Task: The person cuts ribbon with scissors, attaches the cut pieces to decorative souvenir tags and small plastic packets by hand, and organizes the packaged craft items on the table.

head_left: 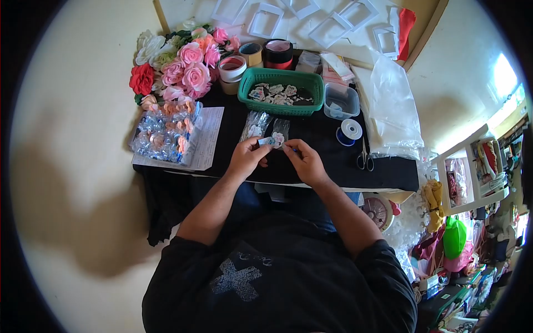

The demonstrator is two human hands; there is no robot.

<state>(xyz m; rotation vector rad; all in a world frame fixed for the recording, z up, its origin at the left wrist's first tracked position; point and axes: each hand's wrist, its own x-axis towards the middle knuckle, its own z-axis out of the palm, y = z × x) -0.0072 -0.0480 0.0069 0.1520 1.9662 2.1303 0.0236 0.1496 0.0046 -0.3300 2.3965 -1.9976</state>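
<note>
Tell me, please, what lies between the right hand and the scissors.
Only bare black cloth lies between the right hand and the scissors, as the head view shows.

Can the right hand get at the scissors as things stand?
Probably yes: only black cloth shows between the right hand and the scissors, though the hand seems occupied with the small white cutout.

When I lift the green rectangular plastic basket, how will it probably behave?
The green basket is probably stiff: its walls stand straight. It seems light, holding small white cut-outs; these may slide if it tilts, lying loose.
</note>
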